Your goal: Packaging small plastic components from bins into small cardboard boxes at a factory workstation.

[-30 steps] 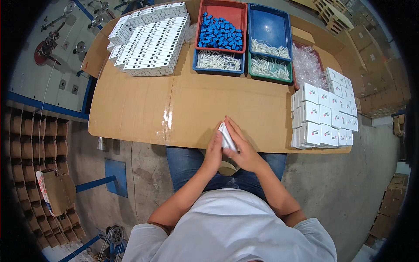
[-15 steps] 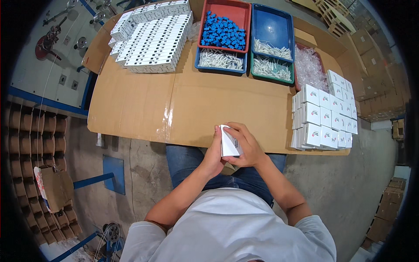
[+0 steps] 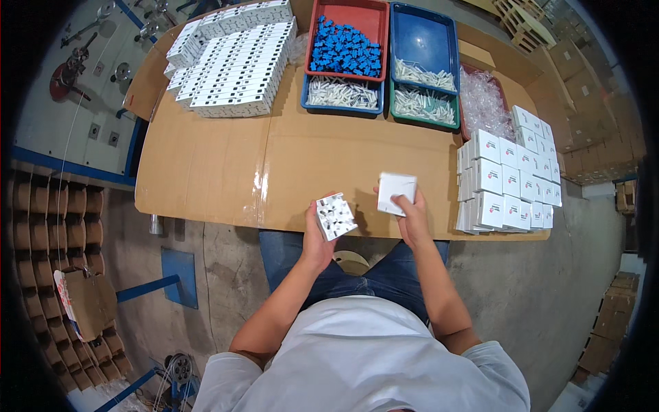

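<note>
My left hand [image 3: 317, 237] grips a white square block [image 3: 336, 216] whose upturned face carries scattered black marks and recesses. My right hand [image 3: 413, 218] holds a flat white square piece [image 3: 396, 192], thumb across its face and fingers behind. A gap separates the two pieces, both near the table's front edge. Whether the right-hand piece is a cover or a thin box cannot be made out.
Rows of white blocks [image 3: 237, 72] stand at the far left of the cardboard-covered table [image 3: 206, 165]. Trays hold blue parts [image 3: 347, 48] and white plugs [image 3: 343, 93]. Clear plastic bags [image 3: 484, 103] fill another tray. White square boxes [image 3: 489, 177] are stacked at right.
My hands have moved apart from around one white bundle. The marked block is now in my left hand; the flat square piece has gone up and right in my right hand.
</note>
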